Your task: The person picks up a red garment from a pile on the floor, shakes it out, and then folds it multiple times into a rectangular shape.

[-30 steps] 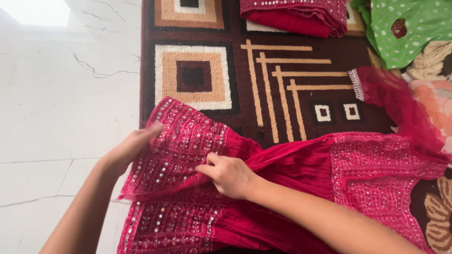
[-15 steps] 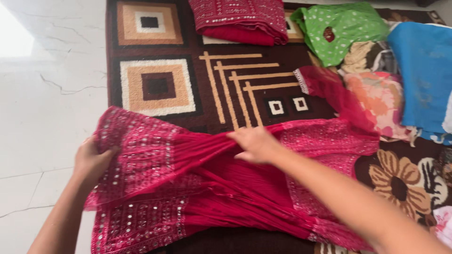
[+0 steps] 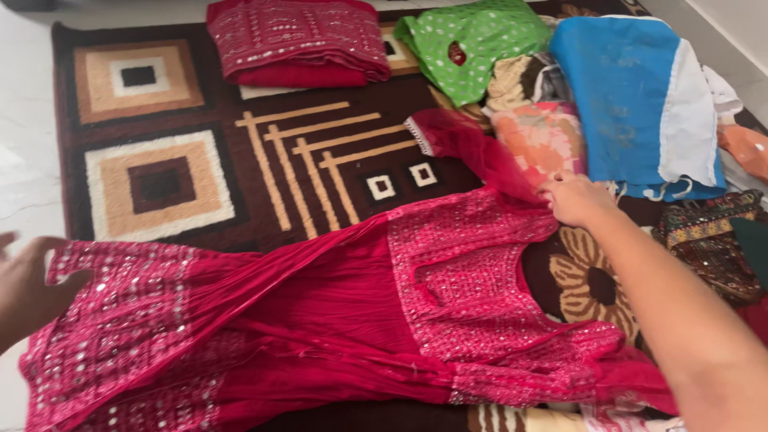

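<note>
A pink-red sequinned dress (image 3: 336, 312) lies spread across the patterned brown rug (image 3: 240, 184), hem to the left, bodice to the right. My left hand (image 3: 24, 284) grips the embroidered hem at the far left edge of the view. At the upper right corner of the bodice, my right hand (image 3: 578, 198) pinches the shoulder, beside a sheer red scarf (image 3: 472, 148).
A folded maroon sequinned cloth (image 3: 296, 40) lies at the rug's far end. A heap of clothes fills the right: green dotted fabric (image 3: 472, 40), blue cloth (image 3: 632, 104), peach floral piece (image 3: 540, 140). White marble floor (image 3: 24, 144) borders the rug on the left.
My right hand has slid from the dress's middle rightward to the bodice shoulder. The left hand kept the hem and drew it left, so the dress now lies stretched out. The view shifted right.
</note>
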